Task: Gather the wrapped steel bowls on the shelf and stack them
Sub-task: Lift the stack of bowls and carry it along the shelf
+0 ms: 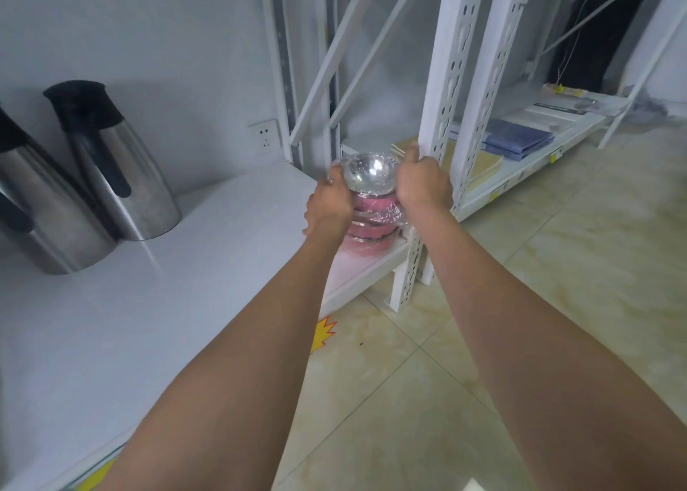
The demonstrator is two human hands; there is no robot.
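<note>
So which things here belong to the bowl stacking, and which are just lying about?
Job: plastic-wrapped steel bowl in both hands' grip, left hand, right hand; pink-banded wrapped bowl stack; white shelf.
Lying about: two steel flasks, blue folders.

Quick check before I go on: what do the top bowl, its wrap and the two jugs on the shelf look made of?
Top bowl: polished steel, mirror-bright inside. Wrap: thin clear plastic film, crinkled and glinting. Jugs: brushed steel bodies with soft streaky reflections; the matte black tops look like plastic.

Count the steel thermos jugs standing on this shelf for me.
2. One steel thermos jug stands upright near the wall; a second jug stands left of it, cut off by the picture's edge. More may sit out of view.
</note>
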